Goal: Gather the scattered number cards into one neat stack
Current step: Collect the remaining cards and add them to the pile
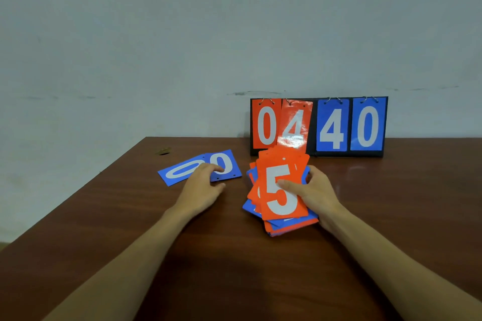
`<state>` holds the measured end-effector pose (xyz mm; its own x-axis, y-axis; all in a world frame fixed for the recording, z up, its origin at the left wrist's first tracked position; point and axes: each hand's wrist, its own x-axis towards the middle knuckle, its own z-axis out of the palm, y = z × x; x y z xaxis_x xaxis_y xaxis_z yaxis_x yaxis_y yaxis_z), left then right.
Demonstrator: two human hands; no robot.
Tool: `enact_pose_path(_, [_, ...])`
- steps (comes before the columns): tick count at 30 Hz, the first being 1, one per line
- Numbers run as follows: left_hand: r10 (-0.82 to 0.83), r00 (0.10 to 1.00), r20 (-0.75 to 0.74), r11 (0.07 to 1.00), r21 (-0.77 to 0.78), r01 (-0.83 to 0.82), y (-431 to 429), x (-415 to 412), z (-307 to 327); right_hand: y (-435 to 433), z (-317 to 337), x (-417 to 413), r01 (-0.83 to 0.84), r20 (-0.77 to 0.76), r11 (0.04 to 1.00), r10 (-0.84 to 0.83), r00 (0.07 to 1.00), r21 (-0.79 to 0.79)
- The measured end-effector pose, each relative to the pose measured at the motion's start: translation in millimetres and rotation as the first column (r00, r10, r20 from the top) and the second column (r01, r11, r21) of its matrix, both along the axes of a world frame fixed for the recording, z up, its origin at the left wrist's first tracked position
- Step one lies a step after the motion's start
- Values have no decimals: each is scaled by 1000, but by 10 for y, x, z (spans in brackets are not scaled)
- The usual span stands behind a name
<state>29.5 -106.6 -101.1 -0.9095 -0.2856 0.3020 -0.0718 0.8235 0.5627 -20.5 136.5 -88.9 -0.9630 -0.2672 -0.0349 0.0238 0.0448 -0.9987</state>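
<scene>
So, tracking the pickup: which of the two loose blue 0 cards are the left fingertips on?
The blue 0 card nearer the stack; the other card lies farther left, turned sideways.

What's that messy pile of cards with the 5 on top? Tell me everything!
The pile of cards is a loose, uneven bunch of orange and blue cards, fanned with corners sticking out. The top card is orange with a white 5 and small punched holes near its far edge. They look thin and smooth. The right hand grips it from the right side, thumb across the 5. Its near end seems to rest on the brown table.
</scene>
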Motion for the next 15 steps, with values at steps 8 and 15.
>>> enact_pose_path(8, [-13, 982, 187, 969, -238, 58, -145, -330, -62, 21, -115, -86, -72, -29, 997, 73, 997, 32])
enact_pose_path(15, [8, 947, -322, 973, -214, -81, -168, -61, 157, 67, -18, -1, -10, 27, 998, 12, 1000, -68])
